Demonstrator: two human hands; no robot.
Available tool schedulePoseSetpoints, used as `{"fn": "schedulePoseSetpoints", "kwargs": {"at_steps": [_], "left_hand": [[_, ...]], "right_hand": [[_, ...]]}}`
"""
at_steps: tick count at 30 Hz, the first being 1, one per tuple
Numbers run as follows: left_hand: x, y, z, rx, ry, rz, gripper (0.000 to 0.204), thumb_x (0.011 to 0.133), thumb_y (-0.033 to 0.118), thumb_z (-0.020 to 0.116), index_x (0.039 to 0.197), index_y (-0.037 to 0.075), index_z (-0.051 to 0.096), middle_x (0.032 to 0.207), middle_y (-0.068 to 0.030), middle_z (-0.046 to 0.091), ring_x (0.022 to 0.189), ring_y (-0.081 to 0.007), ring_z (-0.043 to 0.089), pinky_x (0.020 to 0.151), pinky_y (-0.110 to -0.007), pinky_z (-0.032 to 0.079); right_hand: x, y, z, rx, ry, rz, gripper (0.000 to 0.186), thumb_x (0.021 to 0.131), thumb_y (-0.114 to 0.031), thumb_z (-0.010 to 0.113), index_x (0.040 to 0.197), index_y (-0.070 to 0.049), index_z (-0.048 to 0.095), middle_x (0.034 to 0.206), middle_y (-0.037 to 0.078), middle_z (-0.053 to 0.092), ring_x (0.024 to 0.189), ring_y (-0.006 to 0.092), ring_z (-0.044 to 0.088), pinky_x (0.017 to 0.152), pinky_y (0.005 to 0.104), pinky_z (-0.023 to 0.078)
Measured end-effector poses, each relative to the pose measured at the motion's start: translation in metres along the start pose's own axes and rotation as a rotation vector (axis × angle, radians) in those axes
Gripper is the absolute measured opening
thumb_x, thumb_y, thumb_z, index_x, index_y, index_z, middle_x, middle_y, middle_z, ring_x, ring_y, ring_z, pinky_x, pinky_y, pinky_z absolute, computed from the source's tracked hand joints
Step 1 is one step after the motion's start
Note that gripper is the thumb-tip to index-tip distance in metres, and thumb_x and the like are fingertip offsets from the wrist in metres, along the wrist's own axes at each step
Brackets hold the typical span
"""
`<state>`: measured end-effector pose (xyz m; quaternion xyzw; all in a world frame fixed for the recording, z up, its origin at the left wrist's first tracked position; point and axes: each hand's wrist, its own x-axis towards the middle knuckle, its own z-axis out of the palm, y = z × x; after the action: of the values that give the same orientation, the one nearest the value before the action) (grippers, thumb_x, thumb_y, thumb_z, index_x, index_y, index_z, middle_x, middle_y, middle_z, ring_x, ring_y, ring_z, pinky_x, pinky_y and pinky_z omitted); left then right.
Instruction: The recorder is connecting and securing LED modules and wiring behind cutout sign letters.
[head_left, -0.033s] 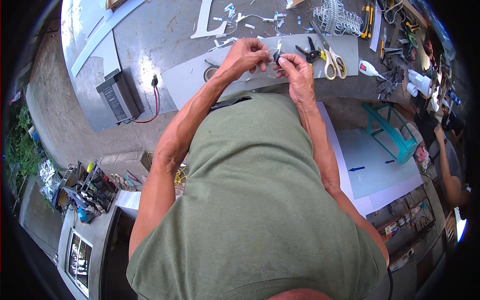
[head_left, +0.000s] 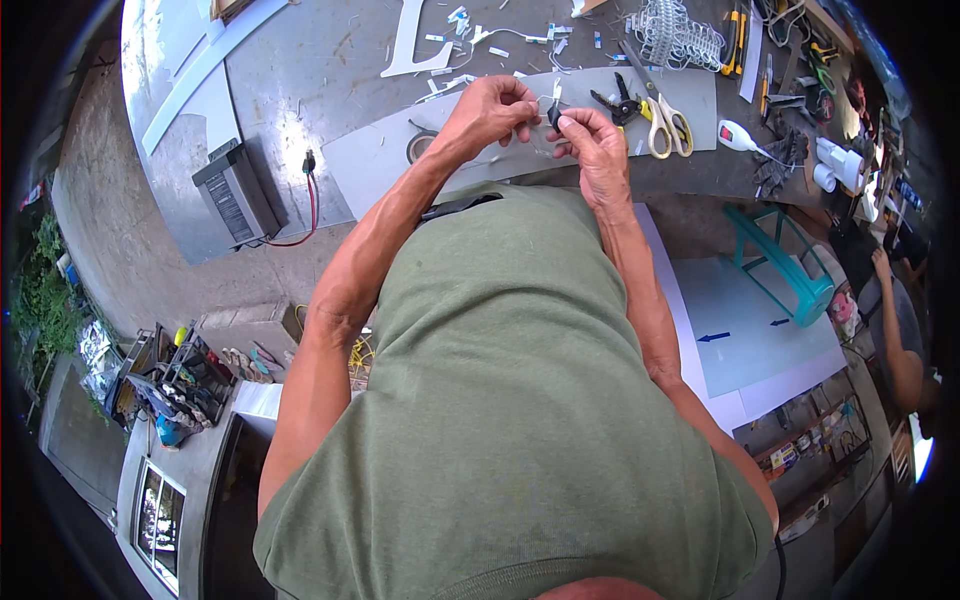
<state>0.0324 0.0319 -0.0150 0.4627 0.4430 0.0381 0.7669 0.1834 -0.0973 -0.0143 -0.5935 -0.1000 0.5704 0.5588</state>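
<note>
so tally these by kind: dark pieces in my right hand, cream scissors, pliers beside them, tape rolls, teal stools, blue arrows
Dark piece in right hand: 1
Cream scissors: 1
Pliers: 1
Tape roll: 1
Teal stool: 1
Blue arrows: 2
Total: 7

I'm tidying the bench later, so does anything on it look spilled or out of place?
Yes, mildly: small white pieces lie strewn at odd angles over the grey tabletop, beyond the left hand and right hand, rather than gathered together. No clear damage shows.
</note>
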Motion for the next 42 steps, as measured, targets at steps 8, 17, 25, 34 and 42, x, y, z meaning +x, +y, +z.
{"fn": "schedulePoseSetpoints", "kwargs": {"at_steps": [8,17,25,34,42], "left_hand": [[-0.004,0.005,-0.003,0.329,0.009,0.113,0.025,0.084,0.012,0.074,0.103,-0.004,0.075,0.081,-0.0127,0.075,0.059,-0.0126,0.069,0.055,-0.026,0.054],[-0.007,0.004,0.001,0.356,0.041,0.144,0.025,0.080,0.009,0.075,0.101,-0.004,0.073,0.080,-0.0140,0.075,0.054,-0.0130,0.068,0.051,-0.026,0.055],[-0.009,0.004,0.000,0.373,0.032,0.193,0.024,0.080,0.007,0.072,0.102,-0.003,0.073,0.077,-0.0132,0.075,0.052,-0.0127,0.067,0.050,-0.026,0.054],[-0.009,0.000,-0.001,0.390,0.004,0.140,0.022,0.081,0.008,0.073,0.099,-0.004,0.075,0.082,-0.0130,0.076,0.056,-0.0136,0.070,0.051,-0.026,0.054],[-0.014,0.006,0.003,0.326,0.007,0.093,0.020,0.084,0.013,0.076,0.096,-0.003,0.075,0.079,-0.0093,0.075,0.061,-0.0117,0.071,0.048,-0.023,0.050]], "right_hand": [[-0.009,-0.014,-0.002,0.160,0.003,0.215,0.015,0.093,-0.010,0.069,0.102,0.001,0.067,0.085,0.011,0.070,0.066,0.0149,0.066,0.050,0.0251,0.050],[-0.003,-0.011,0.001,0.093,0.113,0.319,0.015,0.090,-0.009,0.070,0.097,0.004,0.066,0.078,0.012,0.069,0.058,0.0146,0.064,0.045,0.0256,0.050],[0.001,-0.010,0.002,0.061,0.082,0.391,0.016,0.088,-0.010,0.071,0.094,0.003,0.065,0.078,0.011,0.068,0.057,0.0148,0.064,0.046,0.0271,0.051],[0.000,-0.011,0.004,0.017,0.151,0.454,0.015,0.085,-0.011,0.069,0.090,0.002,0.063,0.075,0.010,0.066,0.057,0.0156,0.061,0.048,0.0300,0.050],[0.000,-0.008,0.002,0.131,0.169,0.519,0.013,0.085,-0.013,0.069,0.088,-0.001,0.065,0.075,0.008,0.065,0.059,0.0163,0.060,0.052,0.0327,0.049]]}}
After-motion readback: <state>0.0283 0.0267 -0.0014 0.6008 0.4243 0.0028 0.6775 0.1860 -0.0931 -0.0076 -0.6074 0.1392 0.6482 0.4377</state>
